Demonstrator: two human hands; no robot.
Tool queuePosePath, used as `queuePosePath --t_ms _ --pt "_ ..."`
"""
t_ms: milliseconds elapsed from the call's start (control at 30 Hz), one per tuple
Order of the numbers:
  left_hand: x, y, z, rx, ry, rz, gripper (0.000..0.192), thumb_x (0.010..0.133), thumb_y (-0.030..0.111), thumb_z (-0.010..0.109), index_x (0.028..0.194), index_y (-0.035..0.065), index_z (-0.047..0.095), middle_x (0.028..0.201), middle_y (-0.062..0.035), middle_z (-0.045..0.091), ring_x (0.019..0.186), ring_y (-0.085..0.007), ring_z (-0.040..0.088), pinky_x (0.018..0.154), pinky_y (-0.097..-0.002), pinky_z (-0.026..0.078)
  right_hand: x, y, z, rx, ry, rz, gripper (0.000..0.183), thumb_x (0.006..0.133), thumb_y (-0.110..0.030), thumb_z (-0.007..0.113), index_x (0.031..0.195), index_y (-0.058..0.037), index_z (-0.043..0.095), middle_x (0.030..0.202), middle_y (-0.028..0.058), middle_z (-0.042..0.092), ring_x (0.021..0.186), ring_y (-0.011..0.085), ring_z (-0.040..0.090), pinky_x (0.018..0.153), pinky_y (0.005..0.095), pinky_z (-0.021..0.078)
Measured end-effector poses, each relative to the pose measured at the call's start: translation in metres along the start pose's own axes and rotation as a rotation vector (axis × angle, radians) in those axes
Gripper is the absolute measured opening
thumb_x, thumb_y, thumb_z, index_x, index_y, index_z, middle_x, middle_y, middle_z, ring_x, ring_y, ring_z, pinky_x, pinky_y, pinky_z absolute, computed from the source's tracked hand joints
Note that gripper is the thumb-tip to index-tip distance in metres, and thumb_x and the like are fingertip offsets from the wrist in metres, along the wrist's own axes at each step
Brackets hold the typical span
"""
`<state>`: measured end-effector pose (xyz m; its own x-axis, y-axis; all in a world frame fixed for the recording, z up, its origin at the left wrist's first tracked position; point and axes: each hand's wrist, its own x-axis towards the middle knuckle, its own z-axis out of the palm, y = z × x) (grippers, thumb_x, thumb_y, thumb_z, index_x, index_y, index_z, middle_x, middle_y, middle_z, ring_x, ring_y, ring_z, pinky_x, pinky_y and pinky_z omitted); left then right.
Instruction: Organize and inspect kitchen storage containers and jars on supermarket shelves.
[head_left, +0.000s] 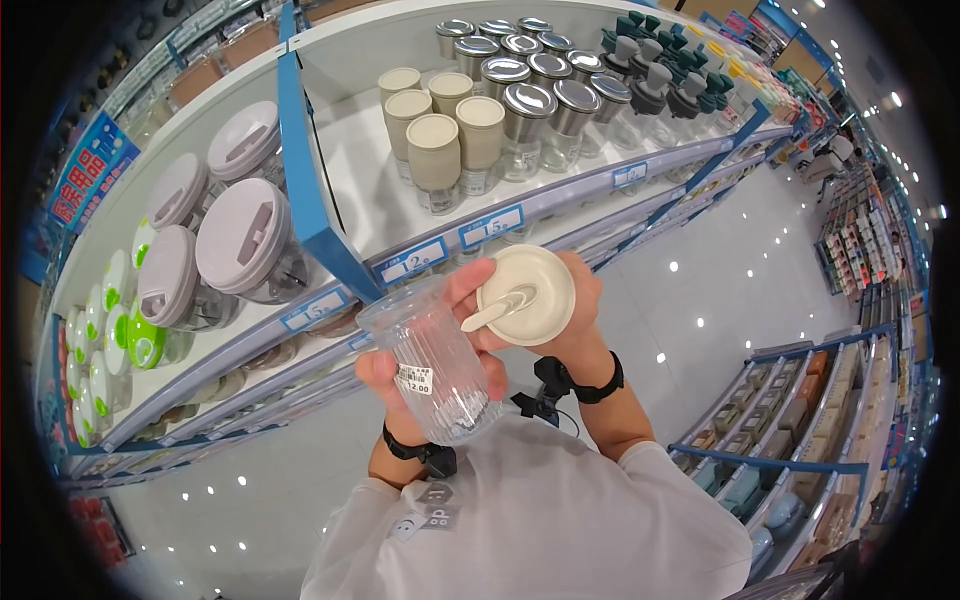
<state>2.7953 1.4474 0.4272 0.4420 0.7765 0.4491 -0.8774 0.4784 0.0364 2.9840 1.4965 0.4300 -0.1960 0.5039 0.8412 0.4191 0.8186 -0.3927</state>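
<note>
My left hand (382, 379) grips a clear ribbed jar (450, 352) around its lower body. The jar is tilted, uncovered at the top, and bears a white barcode price label (415, 379). In my right hand (581, 315) is a round cream-coloured lid (551, 304), its hollow side facing up at me. A small cream spoon (501, 306) lies across the lid and sticks out past its rim toward the jar. Fingers of the right hand reach from under the lid to beside the jar, and I cannot tell whether they touch it.
Before me runs a white shelf (360, 187) with a blue divider (311, 165). It carries beige-topped jars (433, 150), steel-topped jars (529, 101), stoppered bottles (652, 86) and large lidded canisters (244, 236). Price tags (491, 226) line its front edge. Another stocked shelf (780, 420) stands at right, across the aisle floor (720, 262).
</note>
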Motion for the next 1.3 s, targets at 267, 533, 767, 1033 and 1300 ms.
queuePosePath --t_ms 267,533,767,1033,1300 --pt "-0.005 -0.003 -0.004 0.032 0.097 0.033 0.119 0.083 0.053 0.082 0.168 -0.0086 0.027 0.163 -0.0256 0.048 0.135 -0.0454 0.066 0.083 -0.0595 0.067 0.015 -0.010 -0.022 0.288 -0.085 0.208 0.034 0.081 -0.006 0.088 0.112 -0.0011 0.076 0.085 0.0099 0.073 0.066 0.0230 0.072 0.060 0.0304 0.0537" --pt "-0.005 -0.004 -0.014 -0.080 0.183 0.092 0.109 0.085 0.058 0.077 0.163 -0.0081 0.038 0.168 -0.0310 0.041 0.136 -0.0523 0.062 0.084 -0.0597 0.068 0.017 -0.016 -0.048 0.368 -0.085 0.315 0.028 0.084 0.000 0.090 0.109 -0.0028 0.079 0.089 0.0068 0.080 0.073 0.0093 0.072 0.064 0.0243 0.0534" --pt "0.002 0.008 0.004 0.563 0.382 -0.017 0.099 0.084 0.050 0.083 0.155 -0.0076 0.046 0.156 -0.0314 0.050 0.124 -0.0438 0.068 0.078 -0.0435 0.064 0.026 -0.036 -0.072 0.294 0.082 0.392 0.019 0.088 -0.001 0.090 0.106 -0.0028 0.083 0.085 0.0034 0.081 0.071 0.0039 0.070 0.061 0.0205 0.0503" --pt "0.007 0.021 -0.013 1.681 0.375 0.159 0.054 0.076 0.009 0.089 0.123 -0.0023 0.066 0.104 -0.0113 0.076 0.094 -0.0227 0.076 0.086 -0.0361 0.060 0.032 -0.049 -0.084 0.271 0.147 0.436 0.019 0.086 -0.001 0.092 0.104 -0.0013 0.084 0.085 0.0042 0.081 0.070 0.0041 0.070 0.059 0.0193 0.0482" --pt "0.031 0.004 0.006 2.011 0.356 0.194 0.053 0.070 0.009 0.089 0.118 -0.0011 0.070 0.101 -0.0100 0.077 0.091 -0.0178 0.074 0.089 -0.0327 0.058 0.028 -0.048 -0.084 0.589 0.205 0.626 0.016 0.093 0.002 0.084 0.108 0.0042 0.081 0.087 0.0078 0.080 0.068 0.0076 0.069 0.056 0.0206 0.0479"
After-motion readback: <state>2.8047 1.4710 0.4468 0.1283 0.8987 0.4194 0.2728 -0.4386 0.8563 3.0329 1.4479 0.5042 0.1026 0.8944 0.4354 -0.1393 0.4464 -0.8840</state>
